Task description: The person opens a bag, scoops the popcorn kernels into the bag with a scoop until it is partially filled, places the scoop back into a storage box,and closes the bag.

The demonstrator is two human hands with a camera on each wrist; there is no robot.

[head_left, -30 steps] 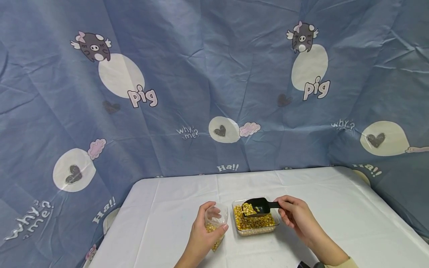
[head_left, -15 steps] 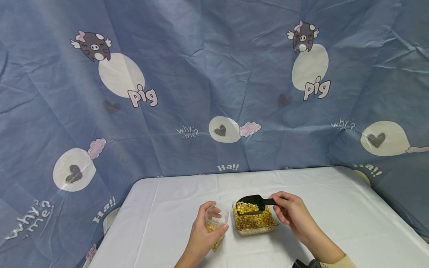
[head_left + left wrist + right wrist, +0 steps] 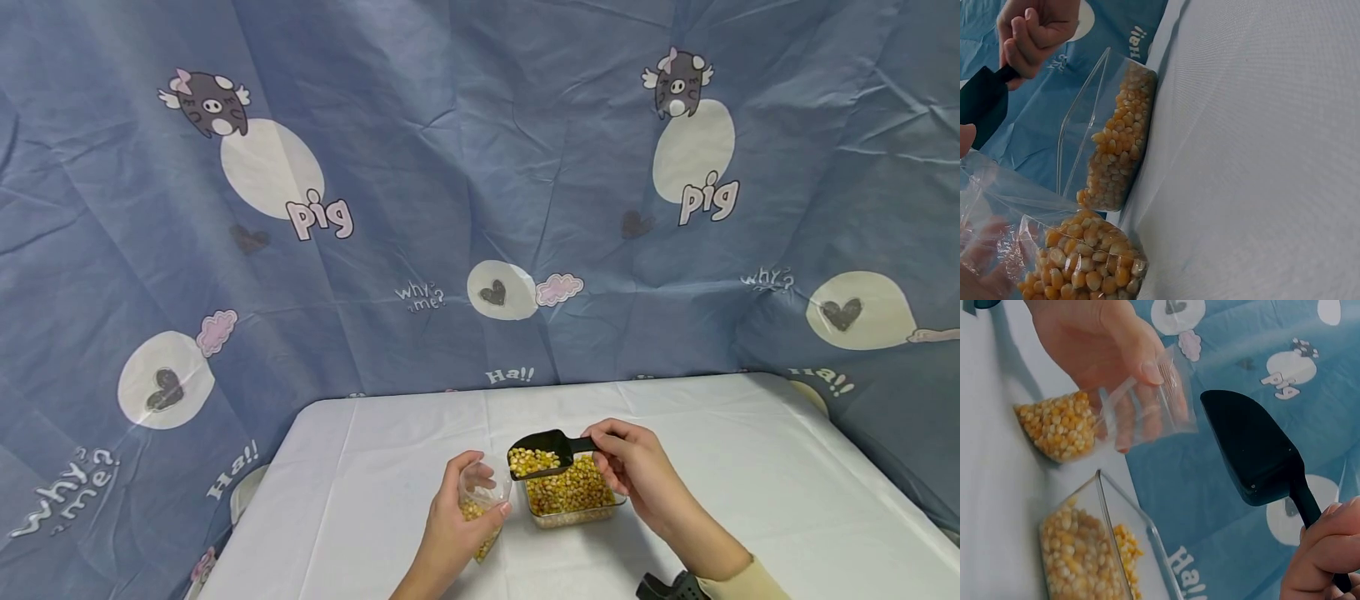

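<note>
In the head view my left hand (image 3: 450,521) grips a clear plastic bag (image 3: 1147,412) with its mouth held open. Corn kernels (image 3: 1091,262) fill the lower part of the bag, which stands on the table. My right hand (image 3: 633,467) pinches the handle of a black scoop (image 3: 555,450). Yellow kernels (image 3: 532,461) lie in the scoop. Its tip is beside the bag's mouth, above the left edge of a clear rectangular container (image 3: 570,522) that holds more corn. From the right wrist view only the underside of the scoop shows, so its load is hidden there.
A white cloth covers the table (image 3: 375,467). Behind it hangs a blue curtain (image 3: 420,167) printed with pigs and hearts. The container stands just right of the bag. A black device (image 3: 671,586) sits at the right wrist, by a beige sleeve (image 3: 742,581).
My right hand has carried the loaded scoop left and slightly up, from over the container's middle to beside the bag's mouth. The left hand and bag have stayed in place.
</note>
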